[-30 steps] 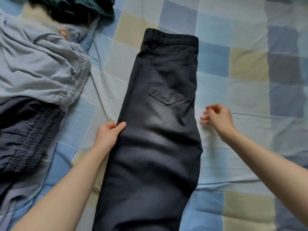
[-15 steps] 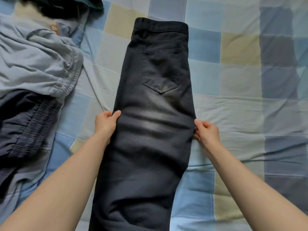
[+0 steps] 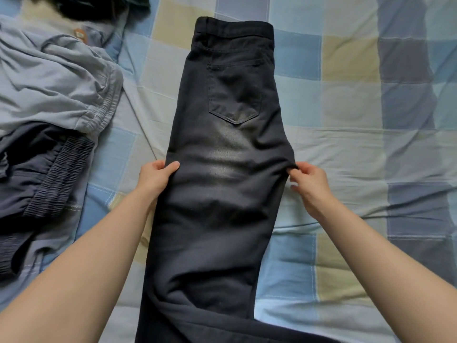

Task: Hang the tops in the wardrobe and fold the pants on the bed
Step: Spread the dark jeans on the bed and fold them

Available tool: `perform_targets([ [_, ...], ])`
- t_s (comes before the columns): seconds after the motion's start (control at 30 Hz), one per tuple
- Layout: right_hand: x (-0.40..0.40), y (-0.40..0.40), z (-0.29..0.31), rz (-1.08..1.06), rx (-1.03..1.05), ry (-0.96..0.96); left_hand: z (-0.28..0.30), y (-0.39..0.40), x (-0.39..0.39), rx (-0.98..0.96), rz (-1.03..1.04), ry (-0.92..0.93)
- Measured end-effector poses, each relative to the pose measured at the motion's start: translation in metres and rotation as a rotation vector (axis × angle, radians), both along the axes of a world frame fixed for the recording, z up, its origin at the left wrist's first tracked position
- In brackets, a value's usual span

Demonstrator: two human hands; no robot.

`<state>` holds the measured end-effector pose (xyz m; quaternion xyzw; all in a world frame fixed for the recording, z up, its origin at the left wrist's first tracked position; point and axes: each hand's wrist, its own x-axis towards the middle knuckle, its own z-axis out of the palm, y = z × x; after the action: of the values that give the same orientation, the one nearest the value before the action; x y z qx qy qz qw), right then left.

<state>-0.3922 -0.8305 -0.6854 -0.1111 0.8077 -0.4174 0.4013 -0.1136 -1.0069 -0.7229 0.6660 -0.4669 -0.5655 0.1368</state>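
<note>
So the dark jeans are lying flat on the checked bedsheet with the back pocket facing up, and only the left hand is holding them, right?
Not quite: both hands hold the dark jeans. The head view shows the left hand gripping one edge and the right hand pinching the other. The rest is right: they lie on the checked bedsheet, back pocket up.

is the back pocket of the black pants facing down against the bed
No, the back pocket faces up on the black pants, which lie on the bed.
</note>
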Motion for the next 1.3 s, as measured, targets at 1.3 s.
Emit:
perform_targets([
  [1.3,0.184,0.156,0.008,0.325,0.356,-0.309,0.031,0.173,0.119,0.515,-0.109,0.119],
])
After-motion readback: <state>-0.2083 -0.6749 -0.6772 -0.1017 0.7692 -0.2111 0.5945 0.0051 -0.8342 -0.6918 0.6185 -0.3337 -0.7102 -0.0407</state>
